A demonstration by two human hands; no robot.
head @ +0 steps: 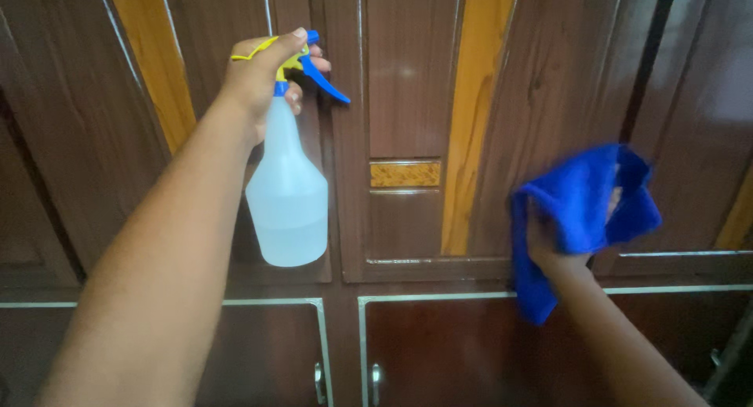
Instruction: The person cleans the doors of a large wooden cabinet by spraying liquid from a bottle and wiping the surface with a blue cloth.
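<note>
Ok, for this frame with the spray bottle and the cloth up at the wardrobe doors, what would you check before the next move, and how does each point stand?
1. Left hand grips the spray bottle at its neck: ok.
2. A finger rests on the blue trigger: ok.
3. Nozzle points toward the wooden door panel: ok.
4. Liquid in the bottle: ok, a low level shows near the base.
5. Right hand holds the blue cloth bunched against the door: ok.
6. Whether the panel is already wet: cannot tell.
</note>
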